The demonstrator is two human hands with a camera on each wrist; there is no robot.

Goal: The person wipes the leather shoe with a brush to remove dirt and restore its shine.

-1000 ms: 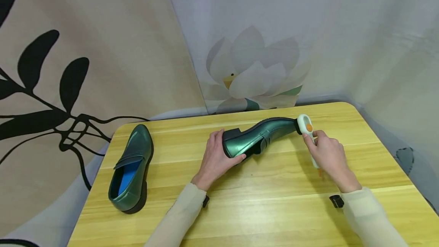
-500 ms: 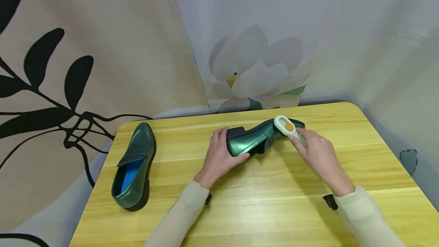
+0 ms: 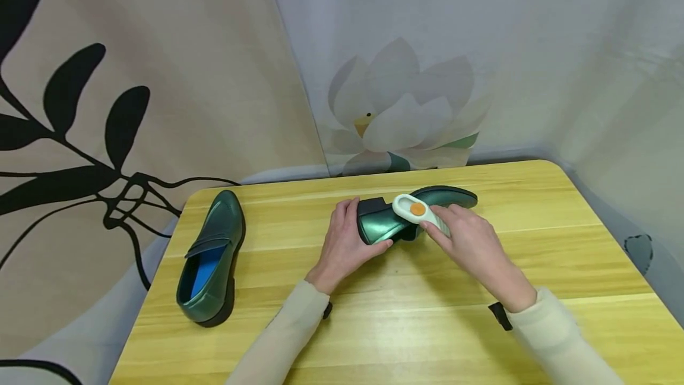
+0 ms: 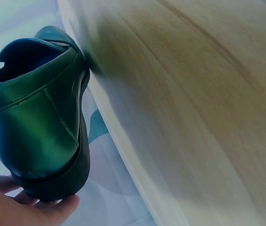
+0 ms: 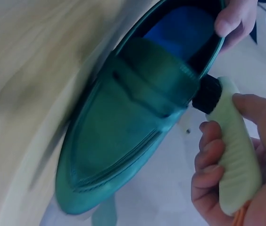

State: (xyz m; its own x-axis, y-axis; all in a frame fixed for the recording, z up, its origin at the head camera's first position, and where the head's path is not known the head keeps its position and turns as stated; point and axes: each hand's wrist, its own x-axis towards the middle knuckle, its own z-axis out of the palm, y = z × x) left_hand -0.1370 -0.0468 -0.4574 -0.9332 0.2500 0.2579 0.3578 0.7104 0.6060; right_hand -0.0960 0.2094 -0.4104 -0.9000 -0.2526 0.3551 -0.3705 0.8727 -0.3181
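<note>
A glossy green loafer (image 3: 378, 226) lies tipped on its side, sole facing away and toe to the right. My left hand (image 3: 344, 245) grips it round the heel, with the thumb at the opening, as the left wrist view shows with the heel (image 4: 38, 136). In my right hand (image 3: 472, 242) is a pale shoe brush (image 3: 404, 207) with an orange button. Its black bristles (image 5: 207, 94) are at the loafer's side, just by the strap, in the right wrist view. The fingers curl round the ribbed handle (image 5: 239, 160). Blue lining (image 5: 182, 35) shows inside the loafer.
The matching green loafer (image 3: 211, 266) stands upright on the left of the wooden table (image 3: 427, 337), toe pointing to the back. Behind the table's far edge hangs a pale curtain (image 3: 214, 76) with leaf and flower prints.
My right hand has swept the brush leftward along the loafer, from the toe tip to its middle near the heel. The left hand keeps its grip.
</note>
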